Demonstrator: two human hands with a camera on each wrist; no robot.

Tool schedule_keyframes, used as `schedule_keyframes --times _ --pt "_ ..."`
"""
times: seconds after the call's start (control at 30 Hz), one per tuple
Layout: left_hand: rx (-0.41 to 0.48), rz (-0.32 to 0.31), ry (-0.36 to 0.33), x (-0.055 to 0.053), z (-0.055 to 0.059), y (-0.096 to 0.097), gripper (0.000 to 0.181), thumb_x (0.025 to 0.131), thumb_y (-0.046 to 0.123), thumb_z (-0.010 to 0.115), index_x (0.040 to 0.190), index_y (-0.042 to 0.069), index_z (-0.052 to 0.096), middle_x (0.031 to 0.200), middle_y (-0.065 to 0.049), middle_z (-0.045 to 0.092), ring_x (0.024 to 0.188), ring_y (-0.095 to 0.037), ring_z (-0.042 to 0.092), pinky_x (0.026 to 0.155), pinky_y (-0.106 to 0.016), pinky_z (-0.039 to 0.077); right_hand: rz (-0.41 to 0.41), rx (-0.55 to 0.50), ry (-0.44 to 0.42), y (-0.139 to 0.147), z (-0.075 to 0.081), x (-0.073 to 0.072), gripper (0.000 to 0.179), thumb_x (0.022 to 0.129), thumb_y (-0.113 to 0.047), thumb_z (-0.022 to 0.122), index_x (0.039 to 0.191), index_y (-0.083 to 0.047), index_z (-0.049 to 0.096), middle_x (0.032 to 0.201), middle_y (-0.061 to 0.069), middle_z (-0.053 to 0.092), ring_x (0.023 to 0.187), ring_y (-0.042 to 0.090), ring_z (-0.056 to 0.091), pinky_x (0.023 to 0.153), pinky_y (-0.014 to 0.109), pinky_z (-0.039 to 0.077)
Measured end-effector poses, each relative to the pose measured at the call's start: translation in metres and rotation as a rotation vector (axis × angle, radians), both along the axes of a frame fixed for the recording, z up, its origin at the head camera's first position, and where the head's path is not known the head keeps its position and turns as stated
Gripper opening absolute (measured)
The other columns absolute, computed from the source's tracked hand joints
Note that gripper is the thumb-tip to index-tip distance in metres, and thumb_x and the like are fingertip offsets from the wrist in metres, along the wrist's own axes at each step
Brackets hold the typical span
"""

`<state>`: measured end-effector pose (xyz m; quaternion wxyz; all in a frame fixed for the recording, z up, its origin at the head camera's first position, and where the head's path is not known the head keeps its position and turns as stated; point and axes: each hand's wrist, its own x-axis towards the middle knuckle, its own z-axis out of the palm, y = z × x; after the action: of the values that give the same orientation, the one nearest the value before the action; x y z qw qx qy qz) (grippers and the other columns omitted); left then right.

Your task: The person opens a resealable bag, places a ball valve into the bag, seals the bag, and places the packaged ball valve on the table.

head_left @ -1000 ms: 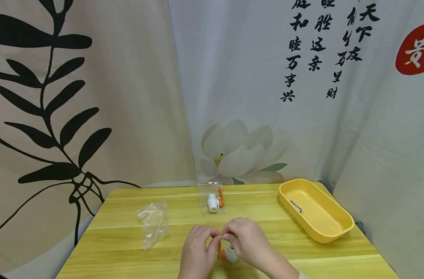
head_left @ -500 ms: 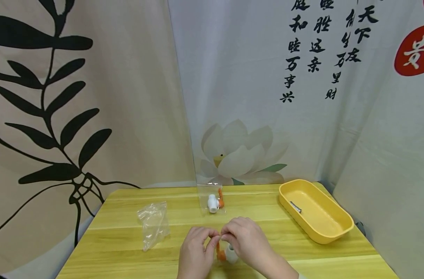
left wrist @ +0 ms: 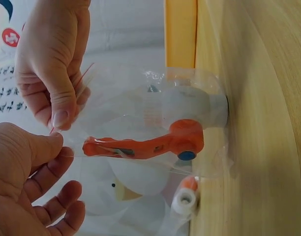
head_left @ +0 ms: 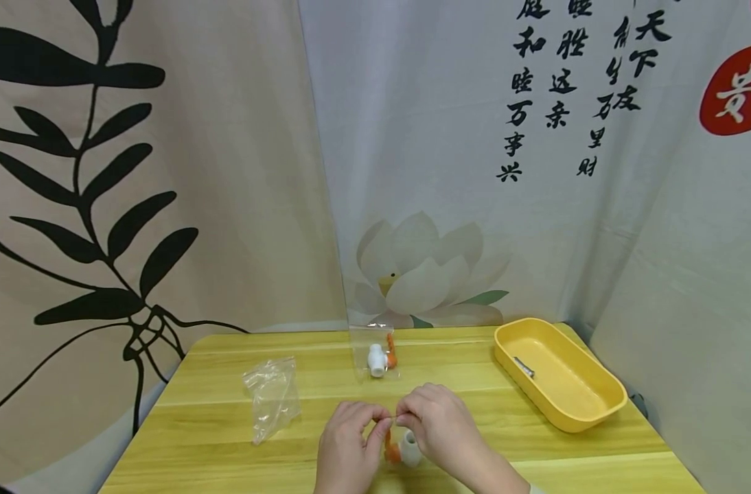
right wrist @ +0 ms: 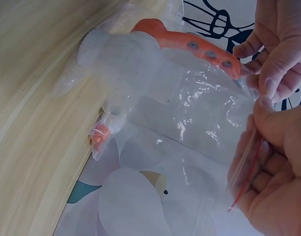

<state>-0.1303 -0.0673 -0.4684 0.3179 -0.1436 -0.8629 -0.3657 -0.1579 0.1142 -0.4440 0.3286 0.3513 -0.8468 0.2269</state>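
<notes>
Both hands work at the mouth of a clear zip bag (left wrist: 116, 105) with a red seal line. Thumb and fingers of my left hand (head_left: 349, 444) pinch one part of its top edge. Close beside them, my right hand (head_left: 440, 429) pinches the same edge, with a small gap between the fingertips. Inside the bag is a white plastic ball valve (left wrist: 190, 105) with an orange lever handle (left wrist: 140, 148). The valve's end is down by the tabletop, and the handle points up toward the hands. In the head view the fingers hide part of the bag.
Behind the hands lies a second bagged valve (head_left: 377, 359), white and orange. A crumpled clear bag (head_left: 273, 398) is on the left of the wooden table (head_left: 196, 439). On the right stands a yellow tray (head_left: 567, 418) holding a small silvery item (head_left: 524, 366). A printed curtain hangs behind.
My right fingertips have shifted slightly right, leaving a small gap from the left ones. More of the white valve's open end shows. The left hand stays nearly in place.
</notes>
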Motion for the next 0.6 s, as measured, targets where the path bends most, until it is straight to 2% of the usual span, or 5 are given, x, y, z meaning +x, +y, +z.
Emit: schedule_keyframes --times 0.1,0.33,0.47,0.6 --pt "-0.014 -0.002 0.025 0.0 -0.0002 0.0007 0.016 0.085 0.017 0.089 0.087 0.026 0.076 0.086 0.021 0.073 0.087 -0.004 0.063 0.068 -0.022 0.051 -0.006 0.007 0.01 -0.0001 0.0001 0.0 0.019 0.08 -0.017 0.092 0.081 -0.02 0.073 0.078 -0.013 0.072 0.074 0.003 0.063 0.069 0.019 0.053" --pt "-0.062 -0.034 0.041 -0.001 -0.0008 -0.0014 0.009 0.092 0.022 0.083 0.091 0.025 0.075 0.088 0.02 0.072 0.091 -0.006 0.064 0.076 -0.03 0.058 -0.005 0.015 0.033 0.0007 -0.0013 0.0001 0.02 0.079 -0.018 0.092 0.082 -0.02 0.073 0.079 -0.014 0.072 0.076 0.003 0.063 0.07 0.019 0.053" --pt "-0.075 -0.047 0.069 -0.003 -0.0022 -0.0022 0.005 0.094 0.026 0.081 0.093 0.025 0.076 0.09 0.021 0.073 0.092 -0.005 0.065 0.078 -0.03 0.058 0.006 0.023 0.053 0.0006 -0.0024 -0.0002 0.019 0.079 -0.019 0.091 0.084 -0.019 0.073 0.08 -0.013 0.073 0.076 0.004 0.064 0.071 0.019 0.053" --pt "-0.08 -0.032 0.106 -0.0047 -0.0039 -0.0016 0.008 0.092 0.022 0.082 0.091 0.024 0.075 0.089 0.02 0.073 0.089 -0.004 0.064 0.077 -0.029 0.057 0.009 0.037 0.062 -0.0003 -0.0027 0.0004 0.019 0.08 -0.02 0.091 0.085 -0.019 0.073 0.081 -0.013 0.072 0.076 0.004 0.063 0.071 0.019 0.053"
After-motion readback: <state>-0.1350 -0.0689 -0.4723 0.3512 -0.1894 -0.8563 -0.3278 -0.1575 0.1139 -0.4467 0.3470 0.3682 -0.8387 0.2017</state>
